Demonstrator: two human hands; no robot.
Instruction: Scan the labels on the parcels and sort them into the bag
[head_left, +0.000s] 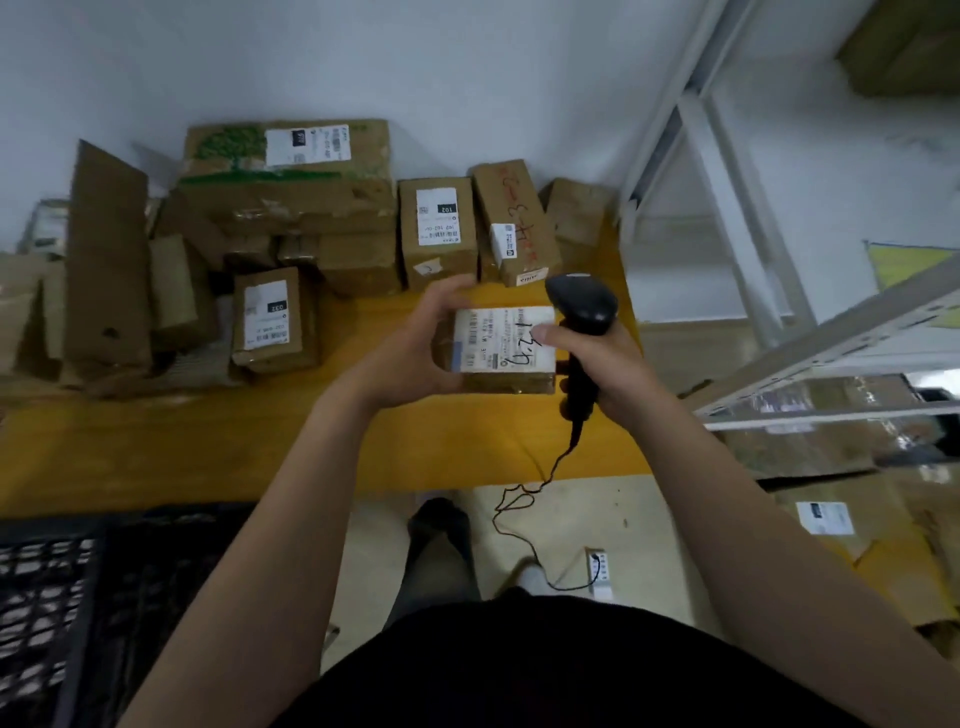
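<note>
While the left hand (415, 343) cups the near-left side of a small cardboard parcel (506, 383), fingers curled over its far edge and holding it just above the yellow table (208, 441), the right hand (605, 364) grips the handle of a black barcode scanner (582, 304), its thumb lying on the parcel's white shipping label (493, 338). That label faces up, with black handwritten digits across it. The scanner's head sits just past the parcel's far-right corner, and its thin cable (519, 499) drops from below the right wrist to the floor.

Beyond both hands stand a carton labelled 102 (437, 234) and a carton with red handwriting (514, 218). Further left of the left hand lies a carton labelled 032 (270, 322), with a large green-printed carton (291, 171) behind it. A black mesh crate (62, 597) sits below the left forearm, and a grey metal rack (737, 182) rises right of the right hand.
</note>
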